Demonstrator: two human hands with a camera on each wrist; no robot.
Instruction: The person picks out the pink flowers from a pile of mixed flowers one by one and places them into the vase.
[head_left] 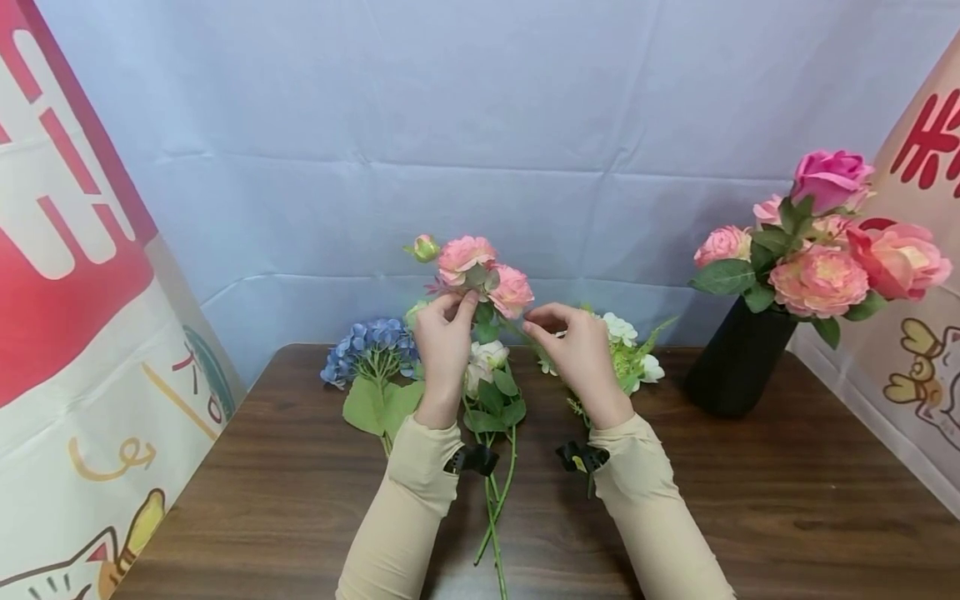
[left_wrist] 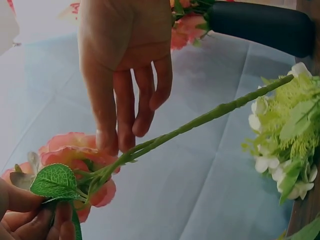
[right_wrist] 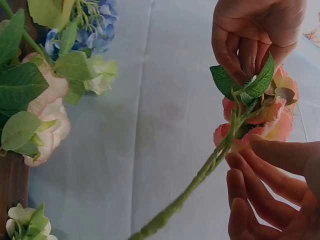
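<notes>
A pink peony stem (head_left: 467, 258) with two blooms and a green bud (head_left: 425, 247) is held up above the table. My left hand (head_left: 442, 337) pinches its green leaves (left_wrist: 56, 181) just under the blooms. On the other side, my right hand (head_left: 576, 343) has thumb and forefinger at the edge of the lower bloom (right_wrist: 272, 117), pinching a petal. The bare green stalk (left_wrist: 200, 119) slants away from the blooms, free of both hands. Below the hands, white roses (head_left: 487, 362) with crossed stems lie on the table.
Blue hydrangeas (head_left: 372, 343) lie to the left on the brown table (head_left: 300, 500). White flowers with greenery (head_left: 633, 362) lie behind my right hand. At the back right stands a black vase (head_left: 738, 362) filled with pink blooms (head_left: 819, 279).
</notes>
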